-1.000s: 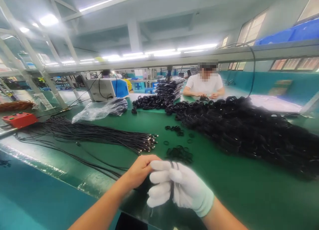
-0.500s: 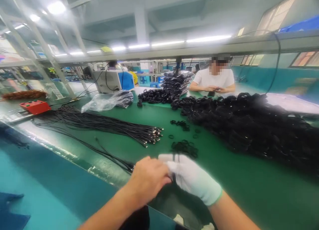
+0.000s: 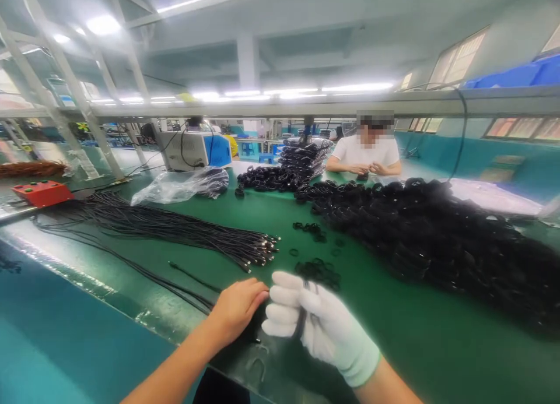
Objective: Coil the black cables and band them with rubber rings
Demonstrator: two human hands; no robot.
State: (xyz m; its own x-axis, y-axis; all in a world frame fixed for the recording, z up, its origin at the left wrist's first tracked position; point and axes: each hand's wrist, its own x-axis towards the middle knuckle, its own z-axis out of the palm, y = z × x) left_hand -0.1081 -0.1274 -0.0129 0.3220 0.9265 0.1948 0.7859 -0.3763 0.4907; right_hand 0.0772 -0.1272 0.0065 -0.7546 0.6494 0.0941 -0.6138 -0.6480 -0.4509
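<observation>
My bare left hand [image 3: 240,311] is closed over a few black cables [image 3: 188,292] near the table's front edge; its fingertips are partly hidden. Beside it is my right hand [image 3: 312,319], in a white glove with a pale green cuff. Its fingers are curled in, and a black band [image 3: 301,323] shows between them and the palm. More dark loops cross the glove near the index finger. Small black rings [image 3: 318,273] lie just beyond the right hand. A large bundle of black cables [image 3: 175,226] with metal-tipped ends stretches to the left.
A big heap of black coiled cables [image 3: 420,235] covers the right side of the green table [image 3: 385,340]. Further back are a clear plastic bag [image 3: 166,185], a blue-and-white machine [image 3: 188,149] and a red control box [image 3: 42,193]. A co-worker [image 3: 366,150] sits across the table.
My hands have drawn apart slightly; the left has moved left and down over the cables. The right glove has turned to show its curled fingers. The view has shifted a little.
</observation>
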